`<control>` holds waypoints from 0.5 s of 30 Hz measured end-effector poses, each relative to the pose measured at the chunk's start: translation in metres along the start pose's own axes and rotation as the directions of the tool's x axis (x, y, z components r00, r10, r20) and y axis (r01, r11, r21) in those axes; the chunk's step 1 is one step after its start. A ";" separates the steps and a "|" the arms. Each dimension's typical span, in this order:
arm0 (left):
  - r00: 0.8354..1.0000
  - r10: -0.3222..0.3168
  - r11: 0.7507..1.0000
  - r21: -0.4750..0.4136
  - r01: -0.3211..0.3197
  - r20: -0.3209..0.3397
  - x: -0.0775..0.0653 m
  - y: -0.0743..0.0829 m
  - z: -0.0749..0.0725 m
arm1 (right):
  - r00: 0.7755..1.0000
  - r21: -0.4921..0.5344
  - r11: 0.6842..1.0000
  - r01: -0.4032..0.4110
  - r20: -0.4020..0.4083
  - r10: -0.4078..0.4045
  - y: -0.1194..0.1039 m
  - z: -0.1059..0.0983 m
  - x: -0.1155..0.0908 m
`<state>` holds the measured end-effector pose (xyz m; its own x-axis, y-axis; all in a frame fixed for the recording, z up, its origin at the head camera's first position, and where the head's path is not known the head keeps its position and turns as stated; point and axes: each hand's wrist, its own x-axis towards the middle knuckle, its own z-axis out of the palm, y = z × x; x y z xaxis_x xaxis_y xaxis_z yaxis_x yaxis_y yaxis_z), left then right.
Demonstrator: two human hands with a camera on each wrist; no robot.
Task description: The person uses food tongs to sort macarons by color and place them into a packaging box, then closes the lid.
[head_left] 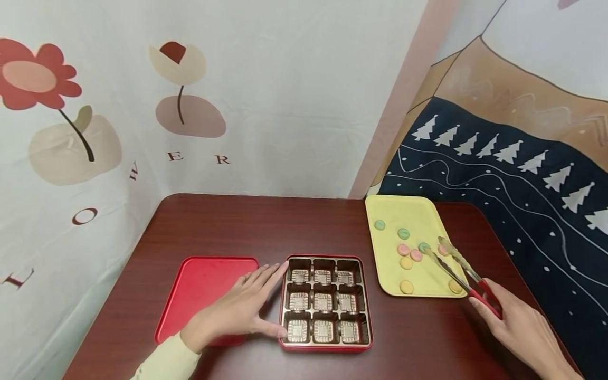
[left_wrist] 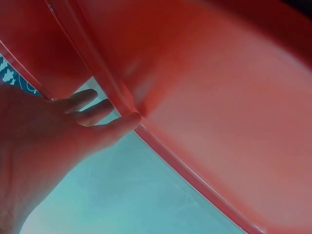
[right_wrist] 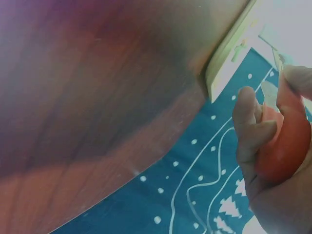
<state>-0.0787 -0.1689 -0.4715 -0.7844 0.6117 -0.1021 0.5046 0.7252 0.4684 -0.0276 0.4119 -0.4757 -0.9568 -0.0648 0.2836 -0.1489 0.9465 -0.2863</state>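
Fingers spread and fairly straight, my left hand (head_left: 237,311) touches the left side of a red tin (head_left: 328,349). The tin's bronze-coloured insert has several square compartments with no sweets in them. My right hand (head_left: 524,330) grips the red handles of metal tongs (head_left: 450,271); those handles also show in the right wrist view as a red grip (right_wrist: 287,146). The spread tong tips are over a yellow tray (head_left: 385,274), one right at a green macaron (head_left: 424,246), the other overlapping a pink macaron (head_left: 443,250).
A red lid (head_left: 209,285) lies left of the tin, partly under the left forearm. Scattered on the tray are more macarons, including a green one (head_left: 379,225) and a yellow one (head_left: 406,287). Printed cloths (head_left: 294,105) hang behind the brown table (head_left: 266,224).
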 end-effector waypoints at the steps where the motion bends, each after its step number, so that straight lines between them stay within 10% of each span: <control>1: 1.000 -0.002 1.000 -0.006 0.002 0.003 0.000 0.000 0.000 | 1.000 0.007 1.000 0.019 -0.003 -0.019 -0.001 0.001 0.001; 15: 1.000 -0.017 1.000 -0.026 0.017 0.024 0.000 0.002 -0.002 | 0.995 0.015 0.995 0.094 0.031 -0.094 -0.010 0.013 0.011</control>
<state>-0.0788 -0.1683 -0.4687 -0.7840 0.6069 -0.1307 0.4815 0.7273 0.4890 -0.0402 0.3980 -0.4817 -0.9458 -0.1633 0.2807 -0.2415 0.9316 -0.2717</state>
